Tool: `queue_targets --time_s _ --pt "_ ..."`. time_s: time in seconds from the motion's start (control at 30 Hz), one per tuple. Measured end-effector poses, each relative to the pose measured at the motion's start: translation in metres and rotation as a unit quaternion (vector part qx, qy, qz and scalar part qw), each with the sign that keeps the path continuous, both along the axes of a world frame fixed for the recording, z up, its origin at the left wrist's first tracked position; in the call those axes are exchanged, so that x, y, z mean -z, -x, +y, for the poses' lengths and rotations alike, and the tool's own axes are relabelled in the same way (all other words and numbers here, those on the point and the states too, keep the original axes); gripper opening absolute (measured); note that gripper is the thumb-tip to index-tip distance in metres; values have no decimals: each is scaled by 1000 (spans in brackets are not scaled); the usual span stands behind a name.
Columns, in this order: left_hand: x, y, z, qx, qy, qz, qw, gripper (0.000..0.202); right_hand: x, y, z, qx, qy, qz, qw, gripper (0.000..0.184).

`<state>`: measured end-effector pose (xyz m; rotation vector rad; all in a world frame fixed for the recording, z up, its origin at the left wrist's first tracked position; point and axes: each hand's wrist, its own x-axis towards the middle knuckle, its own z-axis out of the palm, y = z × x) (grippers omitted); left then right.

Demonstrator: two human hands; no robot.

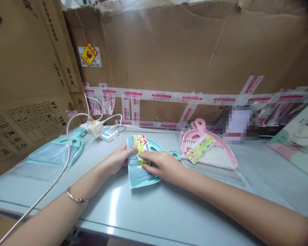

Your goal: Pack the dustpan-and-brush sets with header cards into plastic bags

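Note:
A turquoise dustpan and brush set [138, 176] is held over the table in front of me, its bristles to the left and its handle to the right. My left hand [118, 159] grips the pan's left edge, thumb on top and the other fingers mostly hidden beneath. Across the brush lies a yellow-green cardboard label [139, 140] with red prints. My right hand [166, 165] reaches over the pan from the right, its index finger and thumb closed at the label's right edge. Part of the pan and its handle is covered by this hand.
A bagged pink dustpan set [201, 128] with a loose label lies to the right, a bagged turquoise set [52, 148] to the left. A charger [95, 128] and power strip [109, 134] trail cables, one crossing the table's left side. Cardboard [156, 51] walls the back.

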<state>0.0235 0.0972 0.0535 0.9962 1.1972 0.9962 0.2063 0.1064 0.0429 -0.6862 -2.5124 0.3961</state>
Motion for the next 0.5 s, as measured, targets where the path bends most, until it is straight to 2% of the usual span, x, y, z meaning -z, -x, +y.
queue_targets --time_s 0.1,0.23,0.33,0.43,0.5 --pt "1 0 4 -43 25 -26 998 28 -2 -2 0 26 0 43 999 26" --pt "-5 7 8 -108 10 -35 993 14 -16 -20 -10 49 9 162 986 24" --pt "-17 17 10 -206 -31 -35 977 8 -24 -44 -18 69 -12 215 974 24" --pt "-27 28 12 -301 -91 -21 949 5 -19 -65 -20 37 4 142 989 27" --pt "-31 32 12 -329 -127 -21 936 7 -13 -73 -17 9 50 63 997 36"
